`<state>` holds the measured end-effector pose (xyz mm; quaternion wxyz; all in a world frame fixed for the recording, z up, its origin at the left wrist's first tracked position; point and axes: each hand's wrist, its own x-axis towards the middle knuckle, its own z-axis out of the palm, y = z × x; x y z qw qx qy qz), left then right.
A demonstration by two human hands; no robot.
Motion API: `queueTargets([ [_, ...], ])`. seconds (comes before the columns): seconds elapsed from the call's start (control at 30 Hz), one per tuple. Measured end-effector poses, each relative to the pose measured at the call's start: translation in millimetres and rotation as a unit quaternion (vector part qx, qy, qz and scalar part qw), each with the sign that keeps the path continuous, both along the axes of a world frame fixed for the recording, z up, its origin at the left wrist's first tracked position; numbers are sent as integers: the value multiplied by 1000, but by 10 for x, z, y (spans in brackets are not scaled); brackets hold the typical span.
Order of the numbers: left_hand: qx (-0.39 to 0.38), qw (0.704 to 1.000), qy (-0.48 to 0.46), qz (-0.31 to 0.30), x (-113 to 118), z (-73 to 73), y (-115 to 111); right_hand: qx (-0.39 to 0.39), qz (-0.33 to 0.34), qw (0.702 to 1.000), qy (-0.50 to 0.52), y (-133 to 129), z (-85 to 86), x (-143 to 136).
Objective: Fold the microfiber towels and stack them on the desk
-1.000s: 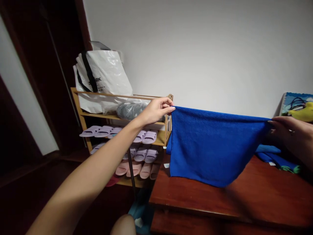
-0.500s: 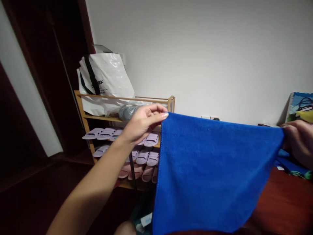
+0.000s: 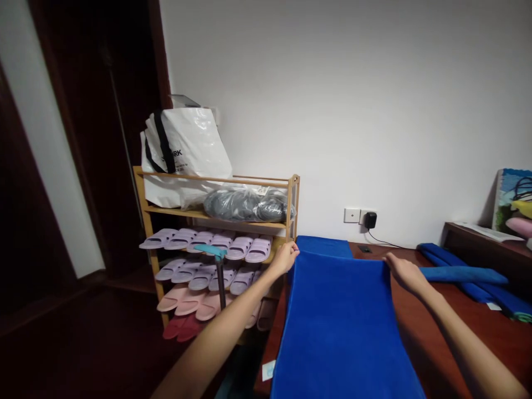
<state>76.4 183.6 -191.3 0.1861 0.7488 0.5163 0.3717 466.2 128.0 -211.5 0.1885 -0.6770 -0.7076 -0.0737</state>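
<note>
I have the blue towel (image 3: 341,327) stretched above the dark-red wooden table (image 3: 449,332), its near part running out of frame; whether it touches the tabletop I can't tell. My left hand (image 3: 286,257) pinches one far corner, my right hand (image 3: 401,271) the other, beside a folded blue cloth (image 3: 326,246). I'd keep both pinches level and the pull even, so the edge stays straight. Half a second ago the towel hung upright, nearer the camera; now the black plug (image 3: 370,220) shows fully.
</note>
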Motion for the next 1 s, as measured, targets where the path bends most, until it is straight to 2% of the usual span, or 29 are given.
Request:
queueTargets([
  [0.07,-4,999,40,21,65,-218,118,-33,-17,999,-16,151,-224,-49],
  [0.17,-12,995,93,37,110,-430,268,-67,-34,997,-26,334,-455,-67],
  [0.27,-16,990,135,45,132,-532,413,-83,-49,995,-25,484,-552,-47],
  [0.4,-4,983,178,47,214,-579,522,-81,-66,994,-17,627,-558,-108],
  [0.53,36,976,212,16,426,-662,421,-50,-34,998,-10,684,-612,-422],
  [0.63,52,966,246,-65,595,-811,283,-58,52,997,0,668,-771,-721],
  [0.73,30,954,277,-115,666,-978,215,-105,106,989,11,626,-959,-847],
  [0.87,7,951,287,-112,648,-1054,217,-144,75,986,28,577,-1072,-675],
  [1.0,3,958,275,-88,653,-944,139,-160,3,986,39,476,-1020,-456],
])
